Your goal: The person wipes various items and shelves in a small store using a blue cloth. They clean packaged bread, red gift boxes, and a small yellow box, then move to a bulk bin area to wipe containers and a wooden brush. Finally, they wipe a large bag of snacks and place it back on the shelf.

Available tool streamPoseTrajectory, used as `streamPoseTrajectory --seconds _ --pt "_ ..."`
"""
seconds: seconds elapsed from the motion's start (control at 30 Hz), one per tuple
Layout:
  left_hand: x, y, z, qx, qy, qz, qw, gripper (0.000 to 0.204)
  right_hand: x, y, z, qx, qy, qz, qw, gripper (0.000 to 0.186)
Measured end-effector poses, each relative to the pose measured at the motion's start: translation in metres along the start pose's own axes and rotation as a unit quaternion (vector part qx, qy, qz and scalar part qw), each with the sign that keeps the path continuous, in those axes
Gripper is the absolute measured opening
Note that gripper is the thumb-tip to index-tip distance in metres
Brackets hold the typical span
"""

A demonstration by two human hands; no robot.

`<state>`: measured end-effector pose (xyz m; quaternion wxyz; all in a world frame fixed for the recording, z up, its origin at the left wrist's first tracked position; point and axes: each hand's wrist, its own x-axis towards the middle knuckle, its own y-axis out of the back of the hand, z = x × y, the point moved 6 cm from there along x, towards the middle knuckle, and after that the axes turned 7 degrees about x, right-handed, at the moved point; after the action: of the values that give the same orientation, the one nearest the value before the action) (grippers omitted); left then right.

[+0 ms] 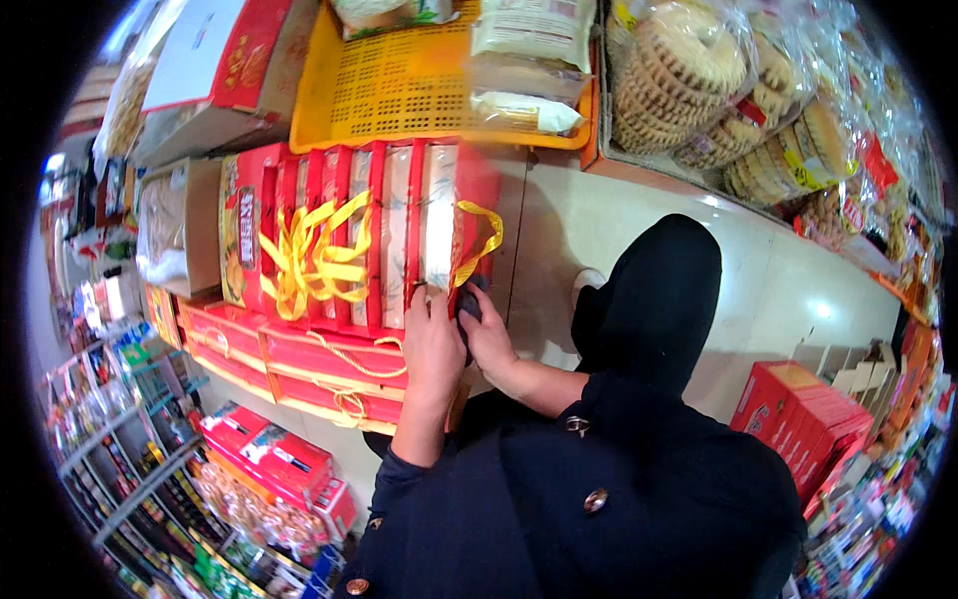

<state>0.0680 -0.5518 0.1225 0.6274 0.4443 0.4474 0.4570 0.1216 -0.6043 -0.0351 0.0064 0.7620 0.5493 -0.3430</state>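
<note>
A row of red gift boxes (384, 240) with yellow ribbon handles (317, 255) stands on edge in front of me, side by side. My left hand (432, 339) is at the near end of the right-most boxes, its fingers bent and gripping a red box's edge. Close beside it, my right hand (491, 334) is closed round a small dark object (467, 314); its kind is hidden by the fingers. Another yellow ribbon loop (481, 240) hangs off the right-most red box, just above my right hand. That box's upper right part looks smeared by motion.
Flatter red boxes with cord handles (344, 374) lie stacked below the row. Beyond it sits a yellow plastic crate (389, 95) with bagged goods. Bagged round coiled food (684, 75) fills a bin at far right. A red carton (798, 414) stands on the tiled floor (778, 285).
</note>
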Motion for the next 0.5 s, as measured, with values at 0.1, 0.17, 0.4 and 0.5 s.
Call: streamPoseTrajectory --seconds 0.1,0.17,0.4,0.5 --pt "0.0 -0.005 0.001 0.037 -0.017 -0.006 0.999 0.037 0.039 -0.017 -0.075 0.085 0.092 -0.026 0.992 0.047" --pt "-0.001 -0.008 0.001 0.055 -0.024 -0.008 0.998 0.037 0.084 -0.025 -0.105 -0.085 0.225 -0.029 0.97 0.05" --pt "0.004 -0.01 0.012 0.093 -0.044 -0.045 0.994 0.033 0.25 0.055 0.047 -0.04 0.144 0.125 0.981 0.047" --pt "0.008 -0.011 0.011 0.088 -0.045 -0.052 0.994 0.032 0.237 0.078 0.155 -0.185 0.083 0.155 0.967 0.035"
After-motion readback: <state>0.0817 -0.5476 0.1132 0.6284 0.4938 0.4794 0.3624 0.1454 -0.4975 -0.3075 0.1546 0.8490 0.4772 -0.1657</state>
